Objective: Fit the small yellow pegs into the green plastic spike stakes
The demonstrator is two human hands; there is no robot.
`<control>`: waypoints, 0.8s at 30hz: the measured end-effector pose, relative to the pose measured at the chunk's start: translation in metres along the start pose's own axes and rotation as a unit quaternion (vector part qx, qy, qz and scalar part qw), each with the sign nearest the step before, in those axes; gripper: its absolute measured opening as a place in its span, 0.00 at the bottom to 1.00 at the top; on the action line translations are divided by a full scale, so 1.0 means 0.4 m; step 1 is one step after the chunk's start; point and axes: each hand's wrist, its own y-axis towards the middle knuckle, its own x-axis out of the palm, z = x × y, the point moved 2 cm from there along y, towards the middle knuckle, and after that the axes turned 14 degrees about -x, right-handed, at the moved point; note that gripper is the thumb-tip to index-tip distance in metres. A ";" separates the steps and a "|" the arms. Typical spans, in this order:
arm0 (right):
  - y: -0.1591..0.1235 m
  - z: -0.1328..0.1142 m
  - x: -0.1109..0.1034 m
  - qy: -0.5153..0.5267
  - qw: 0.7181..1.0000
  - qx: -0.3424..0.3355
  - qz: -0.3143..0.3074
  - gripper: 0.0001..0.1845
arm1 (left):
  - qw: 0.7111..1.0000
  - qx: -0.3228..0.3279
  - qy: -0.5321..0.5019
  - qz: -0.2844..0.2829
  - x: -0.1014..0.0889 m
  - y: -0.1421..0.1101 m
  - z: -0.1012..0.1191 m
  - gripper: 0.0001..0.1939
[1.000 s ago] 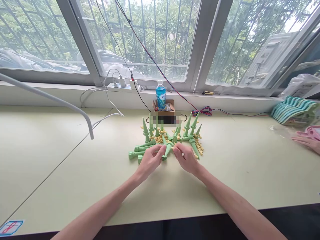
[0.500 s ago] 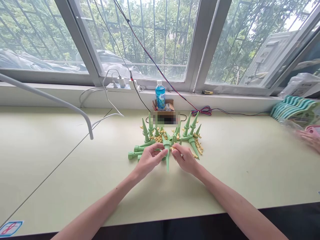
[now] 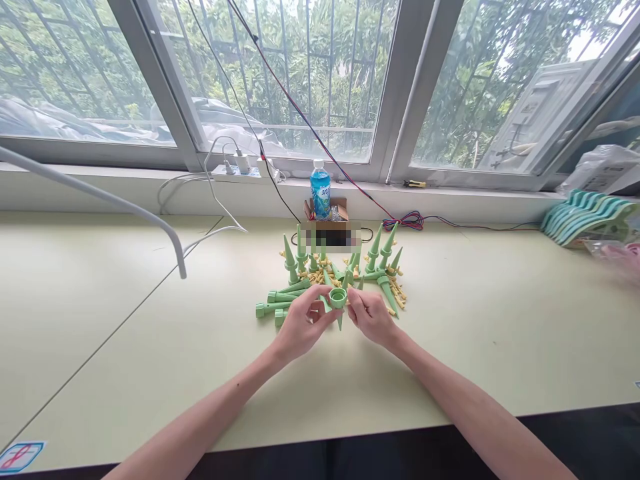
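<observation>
A green watering spike (image 3: 338,299) is held in my left hand (image 3: 305,321), between thumb and fingers. Its round hollow end faces me and the point hangs below. Close against its right side, my right hand (image 3: 371,315) is closed in a pinch on a small yellow valve (image 3: 349,300), mostly hidden by the fingertips. Behind my hands, several green spikes stand upright with yellow valves in their sides, among them a spike (image 3: 290,261) at the left. Loose yellow valves (image 3: 399,293) lie in a pile around them. More spikes (image 3: 267,309) lie flat beside my left hand.
A blue bottle (image 3: 321,192) stands in a small cardboard box (image 3: 341,212) at the back. Coiled cable (image 3: 411,221) lies near the sill. At the left a grey curved tube (image 3: 150,205) reaches over the table. Turquoise plastic hangers (image 3: 583,217) are stacked at the far right.
The spike in my left hand has tipped, so its open end now faces me instead of its side. My right hand has stayed beside it, with the yellow valve less visible.
</observation>
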 end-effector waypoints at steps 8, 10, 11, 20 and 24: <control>0.001 -0.012 -0.013 -0.031 0.998 -0.037 0.044 0.27 | 0.996 -0.060 -0.059 -0.023 -0.003 0.004 0.004 0.16; 0.001 -0.012 -0.016 -0.039 0.998 -0.042 0.039 0.26 | 0.992 -0.086 -0.077 -0.043 -0.005 0.007 0.000 0.21; 0.001 -0.013 -0.017 -0.042 0.998 -0.047 0.031 0.26 | 0.990 -0.098 -0.088 -0.056 -0.005 0.009 -0.002 0.25; 0.001 -0.008 -0.009 -0.026 0.997 -0.068 -0.031 0.22 | 0.973 -0.148 -0.135 -0.118 -0.006 0.012 -0.004 0.27; -0.003 0.004 -0.008 -0.018 0.998 -0.041 -0.032 0.23 | 0.973 -0.134 -0.138 -0.125 -0.009 0.012 0.000 0.24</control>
